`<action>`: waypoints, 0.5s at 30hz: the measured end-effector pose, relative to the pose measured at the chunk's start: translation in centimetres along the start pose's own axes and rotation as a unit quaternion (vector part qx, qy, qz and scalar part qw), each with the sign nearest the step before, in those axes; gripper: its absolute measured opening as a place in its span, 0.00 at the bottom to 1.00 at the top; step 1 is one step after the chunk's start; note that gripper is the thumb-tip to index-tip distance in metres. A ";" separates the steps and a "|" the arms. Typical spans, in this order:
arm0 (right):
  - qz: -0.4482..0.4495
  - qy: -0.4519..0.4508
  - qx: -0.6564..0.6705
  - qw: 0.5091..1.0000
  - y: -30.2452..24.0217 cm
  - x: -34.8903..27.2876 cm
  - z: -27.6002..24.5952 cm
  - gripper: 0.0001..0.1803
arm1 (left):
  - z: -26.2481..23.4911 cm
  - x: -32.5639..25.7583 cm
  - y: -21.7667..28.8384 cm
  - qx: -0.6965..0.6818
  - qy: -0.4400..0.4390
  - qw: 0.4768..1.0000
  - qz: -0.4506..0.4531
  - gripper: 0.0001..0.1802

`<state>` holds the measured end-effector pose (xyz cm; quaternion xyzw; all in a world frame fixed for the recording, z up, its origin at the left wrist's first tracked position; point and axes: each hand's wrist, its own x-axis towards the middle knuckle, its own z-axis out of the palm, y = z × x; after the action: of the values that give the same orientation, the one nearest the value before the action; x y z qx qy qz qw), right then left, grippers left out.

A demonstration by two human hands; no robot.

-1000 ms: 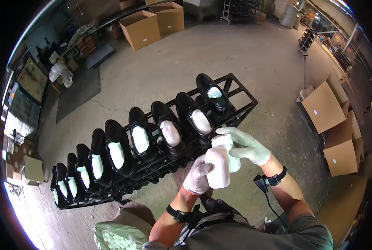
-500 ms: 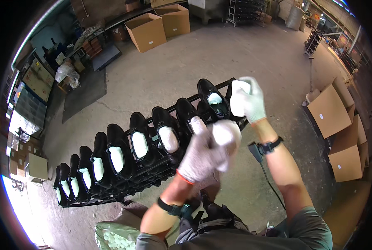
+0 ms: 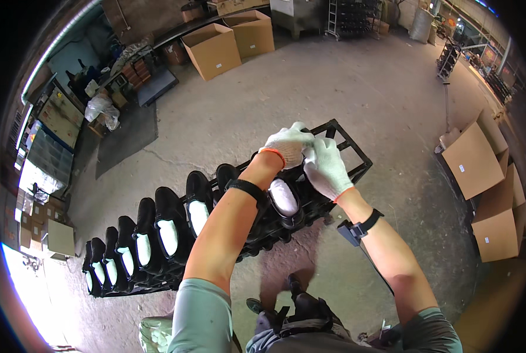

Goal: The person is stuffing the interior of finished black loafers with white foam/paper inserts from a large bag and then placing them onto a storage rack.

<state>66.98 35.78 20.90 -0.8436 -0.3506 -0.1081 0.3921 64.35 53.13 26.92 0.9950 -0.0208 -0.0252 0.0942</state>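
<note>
Black shoes (image 3: pixel 168 210) stand in a row on a black metal rack (image 3: pixel 350 145), with white stuffing (image 3: pixel 168 236) showing in their openings. My left hand (image 3: pixel 289 145), in a white knit glove, is closed at the rack's far right part, its fingers curled over the end of the row. Close against it, my right hand (image 3: pixel 326 167), also gloved, bends its fingers downward. The hands cover what lies between and under them, so what they grip is hidden. Just below them sits a shoe with a white insert (image 3: pixel 284 197). My left forearm covers part of the row.
Open cardboard boxes (image 3: pixel 473 156) stand on the right, and more boxes (image 3: pixel 213 52) at the back. A green-white bag (image 3: pixel 156 334) lies at the lower left. Grey concrete floor (image 3: pixel 380 88) surrounds the rack. A dark platform (image 3: pixel 157 87) is at the back left.
My left hand has moved up and away from me to the rack's right end, and my right hand has come down beside it. The white pieces seen in both hands no longer show there.
</note>
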 end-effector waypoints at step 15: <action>-0.117 0.043 -0.149 0.981 0.6 -1.4 -1.2 0.12 | 3.6 2.4 -0.3 0.093 -0.017 0.995 -0.031 0.14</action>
<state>66.50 33.89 20.76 -0.8404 -0.4091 -0.2405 0.2617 66.55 52.68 23.17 0.9991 0.0059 -0.0428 -0.0002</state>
